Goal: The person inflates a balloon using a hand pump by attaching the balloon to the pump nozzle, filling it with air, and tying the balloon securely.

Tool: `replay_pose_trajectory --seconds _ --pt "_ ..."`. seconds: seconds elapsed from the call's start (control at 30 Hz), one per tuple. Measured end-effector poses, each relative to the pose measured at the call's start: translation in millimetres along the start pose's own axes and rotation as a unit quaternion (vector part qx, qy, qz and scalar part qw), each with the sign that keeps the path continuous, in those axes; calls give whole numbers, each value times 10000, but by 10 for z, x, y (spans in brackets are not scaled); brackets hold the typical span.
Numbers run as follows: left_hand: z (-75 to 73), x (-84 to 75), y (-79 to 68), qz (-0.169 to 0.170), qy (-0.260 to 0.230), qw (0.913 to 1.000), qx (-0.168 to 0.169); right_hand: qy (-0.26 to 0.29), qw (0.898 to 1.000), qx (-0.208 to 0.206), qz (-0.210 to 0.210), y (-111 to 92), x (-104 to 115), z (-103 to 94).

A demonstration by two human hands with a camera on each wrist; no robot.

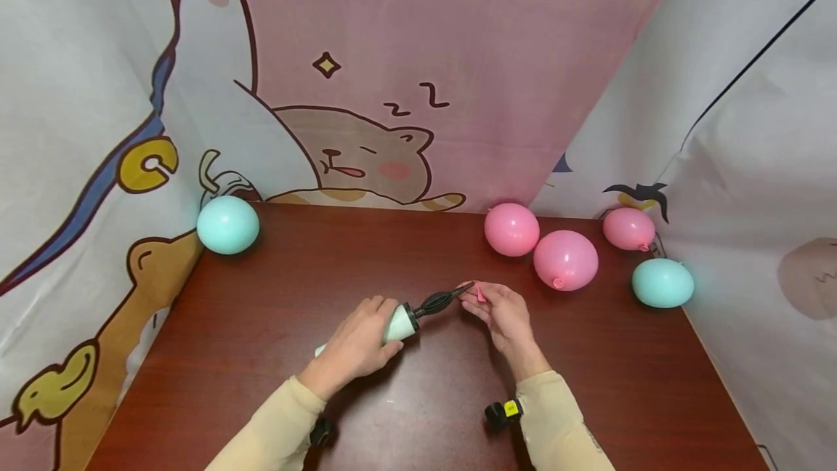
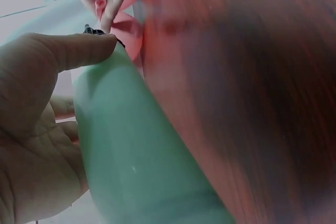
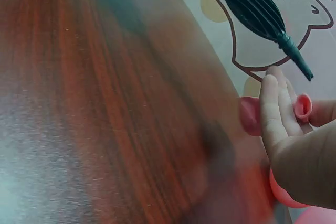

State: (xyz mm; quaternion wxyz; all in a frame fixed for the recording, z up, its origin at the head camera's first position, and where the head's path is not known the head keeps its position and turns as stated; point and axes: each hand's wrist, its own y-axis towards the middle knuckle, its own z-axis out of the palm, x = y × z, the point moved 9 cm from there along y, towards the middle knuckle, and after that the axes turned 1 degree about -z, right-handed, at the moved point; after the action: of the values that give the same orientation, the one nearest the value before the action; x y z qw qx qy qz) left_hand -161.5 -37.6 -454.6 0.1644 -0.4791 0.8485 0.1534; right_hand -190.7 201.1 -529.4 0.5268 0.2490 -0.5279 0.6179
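My left hand grips a pale green balloon pump, its thumb along the barrel in the left wrist view. The pump's black ribbed nozzle points up and right toward my right hand. Between right thumb and fingers I pinch a limp pink balloon. In the right wrist view the balloon's open mouth shows beside the fingers, and the nozzle tip stands just above it, apart from it. Part of the balloon is hidden by the fingers.
Inflated balloons lie on the brown table: a turquoise one at the back left, pink ones and another turquoise one at the back right. A cartoon-print cloth hangs behind and at both sides.
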Motion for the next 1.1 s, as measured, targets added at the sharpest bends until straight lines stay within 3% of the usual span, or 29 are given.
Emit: replay_pose_trajectory --seconds 0.13,0.33,1.1 --pt "22 -98 -22 206 62 9998 10 250 9996 -102 -77 23 55 5" --pt "75 -165 -28 242 -8 9995 196 380 9992 -3 -93 19 74 67" --pt "65 -110 -10 -92 -382 9991 172 600 9981 22 -134 -48 77 126"
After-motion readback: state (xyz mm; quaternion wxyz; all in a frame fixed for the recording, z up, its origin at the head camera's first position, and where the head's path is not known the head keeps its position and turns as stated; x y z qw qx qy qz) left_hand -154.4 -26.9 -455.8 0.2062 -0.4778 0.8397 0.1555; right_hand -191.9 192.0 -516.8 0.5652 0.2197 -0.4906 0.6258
